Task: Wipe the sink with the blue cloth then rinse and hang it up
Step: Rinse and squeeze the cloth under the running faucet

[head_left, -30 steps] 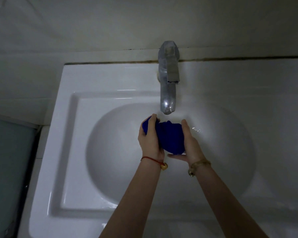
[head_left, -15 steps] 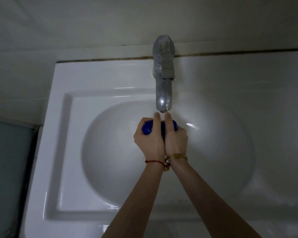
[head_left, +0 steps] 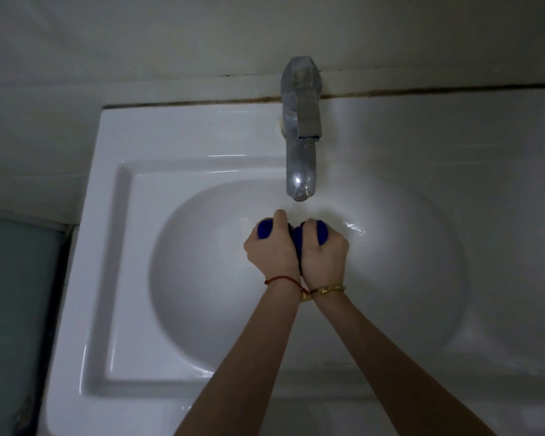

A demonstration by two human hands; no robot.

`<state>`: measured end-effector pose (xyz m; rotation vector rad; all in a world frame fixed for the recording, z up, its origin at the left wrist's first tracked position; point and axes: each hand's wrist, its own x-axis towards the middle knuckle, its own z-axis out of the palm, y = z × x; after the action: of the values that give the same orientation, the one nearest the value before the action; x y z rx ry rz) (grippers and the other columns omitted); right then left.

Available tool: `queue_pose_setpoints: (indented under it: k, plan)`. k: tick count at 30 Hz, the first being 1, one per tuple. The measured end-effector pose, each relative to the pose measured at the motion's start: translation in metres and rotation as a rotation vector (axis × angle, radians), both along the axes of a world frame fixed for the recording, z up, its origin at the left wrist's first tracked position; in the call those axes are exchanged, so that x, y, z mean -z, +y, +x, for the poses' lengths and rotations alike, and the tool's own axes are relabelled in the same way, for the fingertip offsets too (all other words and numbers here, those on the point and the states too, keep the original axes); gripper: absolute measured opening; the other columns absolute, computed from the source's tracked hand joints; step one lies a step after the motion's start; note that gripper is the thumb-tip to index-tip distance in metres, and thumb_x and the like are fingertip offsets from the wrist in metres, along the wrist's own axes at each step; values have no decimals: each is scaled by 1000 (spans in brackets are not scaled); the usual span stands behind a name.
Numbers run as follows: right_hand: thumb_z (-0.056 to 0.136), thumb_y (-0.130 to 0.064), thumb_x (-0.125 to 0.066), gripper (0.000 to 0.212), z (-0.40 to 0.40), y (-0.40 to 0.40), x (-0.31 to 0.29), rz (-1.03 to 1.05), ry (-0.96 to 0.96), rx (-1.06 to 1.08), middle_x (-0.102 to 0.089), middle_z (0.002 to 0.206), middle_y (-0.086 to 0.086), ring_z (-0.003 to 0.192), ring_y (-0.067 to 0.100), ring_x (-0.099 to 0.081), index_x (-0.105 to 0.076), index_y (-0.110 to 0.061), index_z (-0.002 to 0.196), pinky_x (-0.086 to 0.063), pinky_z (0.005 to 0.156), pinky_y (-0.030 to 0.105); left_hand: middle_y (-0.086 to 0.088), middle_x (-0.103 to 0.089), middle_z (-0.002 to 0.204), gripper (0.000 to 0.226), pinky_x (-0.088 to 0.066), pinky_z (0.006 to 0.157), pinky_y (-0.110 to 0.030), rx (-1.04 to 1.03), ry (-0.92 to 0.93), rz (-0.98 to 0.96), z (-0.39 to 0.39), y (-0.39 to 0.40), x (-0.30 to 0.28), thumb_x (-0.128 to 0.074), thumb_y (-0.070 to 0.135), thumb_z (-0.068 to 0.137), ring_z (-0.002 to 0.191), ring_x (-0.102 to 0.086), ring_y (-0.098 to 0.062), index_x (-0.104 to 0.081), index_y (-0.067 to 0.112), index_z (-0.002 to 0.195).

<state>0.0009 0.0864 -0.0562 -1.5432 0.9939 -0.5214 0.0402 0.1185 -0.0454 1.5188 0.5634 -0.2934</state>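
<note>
The blue cloth (head_left: 296, 243) is bunched into a tight wad over the white sink (head_left: 132, 234) bowl, just below the spout of the metal faucet (head_left: 301, 143). My left hand (head_left: 272, 250) and my right hand (head_left: 324, 256) are pressed side by side, both shut on the cloth. Only small blue bulges show at the left, at the right and between the fists; the rest is hidden. No stream is visible from the spout. A wet patch glistens on the bowl to the right of my hands.
The tiled wall (head_left: 265, 33) rises right behind the sink, with a dark grimy seam along the joint. A pale countertop (head_left: 485, 146) continues to the right. A greenish surface (head_left: 16, 309) lies beyond the sink's left edge.
A second ago the cloth lay loosely between my two hands. Both hands have since closed into fists on it and squeezed it small. The fists have now spread slightly apart.
</note>
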Motion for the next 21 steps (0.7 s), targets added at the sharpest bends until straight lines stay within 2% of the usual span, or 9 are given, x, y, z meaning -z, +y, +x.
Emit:
queue_pose_setpoints:
  k: [2,4,6,10,12,14,17,19,21]
  plan:
    - [92,-20,-50,38,-3,-5,2,-41,7,-45,-44,48,-6,43,4,-40,-42,-15,55,-33,43,16,12,-58,53,33,-47,59,-20,32,-67,32,-6,0,-2,-66,15,86,55,-53,-3,-59,22,55]
    - [92,-33,-50,27,-6,-7,1,15,26,-80,-54,61,-7,52,0,-51,-51,-15,72,-38,49,10,14,-71,88,5,-52,76,-16,68,-83,6,-10,1,-4,-67,24,90,83,-64,1,-71,23,87]
    - [85,-50,-48,30,-9,-9,-1,148,73,-97,-63,77,-8,66,-2,-59,-56,-21,88,-45,58,13,10,-70,106,15,-53,86,-21,96,-50,-16,-11,2,-4,-69,29,89,98,-64,-4,-71,28,104]
    - [89,-57,-48,38,-2,-13,-8,527,171,-67,-66,103,2,91,16,-64,-59,-24,101,-54,74,34,10,-72,96,15,-56,76,-17,110,-102,0,-8,4,-8,-76,26,83,91,-67,-3,-73,26,97]
    - [89,-55,-51,41,4,-19,-13,768,175,-22,-66,112,7,102,25,-63,-62,-21,109,-54,88,45,9,-74,94,10,-58,76,-22,138,-113,-41,-6,5,-10,-76,21,83,91,-68,-8,-74,27,90]
    - [86,-48,-60,44,5,-26,-16,953,134,2,-67,113,11,105,30,-63,-62,-14,115,-54,88,47,5,-74,95,11,-60,79,-31,165,-77,-110,-3,7,-11,-74,18,83,94,-69,-15,-75,28,87]
    - [84,-43,-65,36,5,-31,-17,1050,123,-35,-69,107,10,98,29,-65,-64,-16,108,-57,75,42,-3,-74,100,11,-60,81,-38,151,16,-230,2,9,-11,-73,16,84,98,-68,-23,-76,24,90]
    - [83,-45,-64,37,6,-33,-15,1069,166,-75,-67,109,9,100,30,-63,-63,-19,110,-56,77,45,-3,-73,101,10,-59,82,-40,158,34,-225,3,10,-9,-73,18,84,99,-68,-24,-75,23,93]
    - [84,-50,-60,43,7,-30,-14,1062,217,-110,-65,115,9,106,31,-61,-61,-21,116,-54,82,50,0,-73,96,7,-59,80,-38,196,-32,-146,-2,11,-7,-73,19,85,95,-68,-20,-73,23,90]
